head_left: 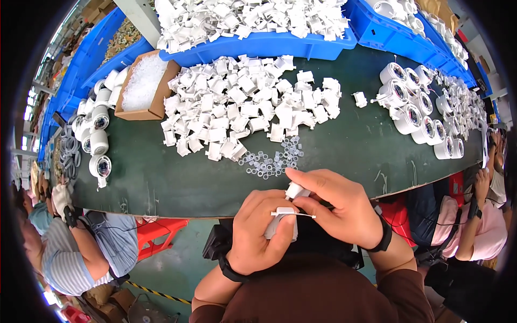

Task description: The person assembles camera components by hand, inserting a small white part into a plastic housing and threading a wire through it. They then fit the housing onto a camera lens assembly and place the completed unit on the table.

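Note:
My left hand (262, 231) is closed around a white plastic housing (281, 225) at the table's near edge. A thin strip sticks out from its top toward the right. My right hand (339, 204) pinches a smaller white plastic piece (295, 190) between thumb and forefinger, just above the housing. Whether the two pieces touch is hard to tell. Just beyond my hands lies a scatter of small clear plastic rings (272, 164). Behind them spreads a heap of white plastic parts (231, 102).
A cardboard box (141, 114) of clear pieces stands left of the heap. Blue bins (258, 49) line the back. Round white units (99, 141) stand at left, with more units (409, 118) at right. Co-workers sit on both sides; a gloved hand (62, 196) shows at left.

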Demonstrator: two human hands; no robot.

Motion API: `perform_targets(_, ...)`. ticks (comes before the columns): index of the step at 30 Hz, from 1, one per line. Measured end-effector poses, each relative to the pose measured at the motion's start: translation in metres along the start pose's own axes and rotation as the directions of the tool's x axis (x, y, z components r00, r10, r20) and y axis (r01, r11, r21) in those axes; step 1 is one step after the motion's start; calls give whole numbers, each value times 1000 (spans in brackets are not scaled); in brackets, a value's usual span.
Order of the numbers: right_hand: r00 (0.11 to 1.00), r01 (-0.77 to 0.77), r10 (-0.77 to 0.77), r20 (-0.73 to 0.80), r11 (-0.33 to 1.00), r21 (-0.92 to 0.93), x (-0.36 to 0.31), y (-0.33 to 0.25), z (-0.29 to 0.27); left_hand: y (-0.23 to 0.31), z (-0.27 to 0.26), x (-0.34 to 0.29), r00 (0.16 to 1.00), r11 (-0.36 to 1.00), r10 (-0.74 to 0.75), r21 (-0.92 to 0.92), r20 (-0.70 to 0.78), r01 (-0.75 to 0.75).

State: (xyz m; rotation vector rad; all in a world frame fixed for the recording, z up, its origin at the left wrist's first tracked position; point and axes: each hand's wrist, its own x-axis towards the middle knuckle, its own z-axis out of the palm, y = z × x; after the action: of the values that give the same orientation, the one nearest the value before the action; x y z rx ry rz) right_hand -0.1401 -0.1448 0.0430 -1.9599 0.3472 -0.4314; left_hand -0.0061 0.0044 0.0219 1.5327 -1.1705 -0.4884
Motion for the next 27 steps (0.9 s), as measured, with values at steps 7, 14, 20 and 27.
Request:
perform_targets(7, 990, -106, 120, -77, 981, 163, -1, 4, 3, -4, 2, -8, 983, 998, -51, 17, -175, 55)
perform_targets(14, 987, -159, 142, 74, 924, 348, -2, -15, 22, -6, 1, -3, 962, 953, 70, 304, -263, 14)
perform_targets(20, 994, -14, 47, -97, 948, 319, -3, -2, 44, -7, 3, -6, 967, 947, 74, 322, -245, 9)
perform_targets(27, 978, 25, 26, -208, 972, 235, -7, -1, 61, -15, 7, -9, 959, 940, 127, 338, -253, -36)
